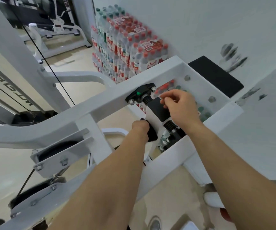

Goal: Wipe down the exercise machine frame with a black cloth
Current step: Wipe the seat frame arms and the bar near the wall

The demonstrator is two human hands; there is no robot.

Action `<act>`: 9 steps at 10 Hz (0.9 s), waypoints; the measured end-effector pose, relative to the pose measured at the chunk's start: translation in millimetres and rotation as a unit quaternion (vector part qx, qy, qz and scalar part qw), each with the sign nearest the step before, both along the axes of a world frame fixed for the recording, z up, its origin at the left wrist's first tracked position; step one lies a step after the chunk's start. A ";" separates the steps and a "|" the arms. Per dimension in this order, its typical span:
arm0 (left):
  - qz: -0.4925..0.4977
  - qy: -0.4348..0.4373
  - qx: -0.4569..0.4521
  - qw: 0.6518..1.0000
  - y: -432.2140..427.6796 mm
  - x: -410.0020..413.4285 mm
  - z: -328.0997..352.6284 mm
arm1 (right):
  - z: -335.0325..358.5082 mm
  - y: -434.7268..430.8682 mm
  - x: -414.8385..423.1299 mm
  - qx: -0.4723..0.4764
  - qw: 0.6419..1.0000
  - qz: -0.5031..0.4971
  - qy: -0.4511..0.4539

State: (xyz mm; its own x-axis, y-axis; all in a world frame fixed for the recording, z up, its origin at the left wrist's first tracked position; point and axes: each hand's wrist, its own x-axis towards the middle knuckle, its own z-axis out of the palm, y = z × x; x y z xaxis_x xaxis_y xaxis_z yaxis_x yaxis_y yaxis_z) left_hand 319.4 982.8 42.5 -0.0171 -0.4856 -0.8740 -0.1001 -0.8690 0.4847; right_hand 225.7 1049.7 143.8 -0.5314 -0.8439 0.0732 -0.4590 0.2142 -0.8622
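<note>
Wipe is judged in progress: black cloth (152,134) is gripped in the left hand (140,128) and pressed against 1 white upright (151,115) of the machine frame (87,107), right hand (178,107) is curled at the black plate (158,110), grip not discernible, remaining frame presumed undone.

Gym corner, white walls, beige floor

Shrink-wrapped packs of bottled water (125,47), red-capped and green-capped, are stacked high against the white wall (200,22). Left of them, another white-framed machine (50,22) with black padding stands on the glossy beige floor (77,53) under even light.
</note>
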 end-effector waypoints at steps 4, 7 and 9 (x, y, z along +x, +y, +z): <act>0.060 0.102 -0.069 0.991 12.9 8.5 39.0 | 13.7 22.2 -22.9 -0.010 1.000 -0.006 0.004; 0.083 0.016 -0.064 0.994 -3.3 1.9 8.8 | 1.4 21.9 -25.8 -0.009 1.000 0.006 -0.026; -0.047 0.009 -0.085 0.995 -3.8 6.4 -18.9 | -2.3 18.8 -30.0 0.002 1.000 0.004 -0.023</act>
State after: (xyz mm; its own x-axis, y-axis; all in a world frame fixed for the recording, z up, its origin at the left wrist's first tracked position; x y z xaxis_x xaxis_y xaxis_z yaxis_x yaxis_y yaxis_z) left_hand 325.8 979.0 23.6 -0.0850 -0.6212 -0.7790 -0.1664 -0.7620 0.6258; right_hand 195.7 1068.5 141.4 -0.5277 -0.8482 0.0451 -0.4210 0.2150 -0.8812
